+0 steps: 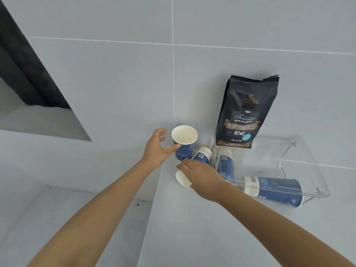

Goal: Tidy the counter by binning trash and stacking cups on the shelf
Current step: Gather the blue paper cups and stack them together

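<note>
Near the wall, on the grey counter [192, 228], the left hand [157, 149] has its thumb on the blue side of the upright cup [184, 143], fingers spread and curled round the far-left side, not closed yet as far as I can tell. Mouth up, so its long axis stands vertical. Just right of it and nearer lies a tipped cup [200, 157], base pointing far-right, white mouth peeking out near-left under the right hand [200, 175]. That hand lies flat across the tipped cup, fingers extended leftward; whether it grips or merely rests I cannot tell. So each hand has its own cup, left on the standing one, right on the lying one (a nesting move looks likely). Two more cup stacks [273, 191] lie in the clear tray [308, 170] further right, beside the coffee bag [244, 112].
</note>
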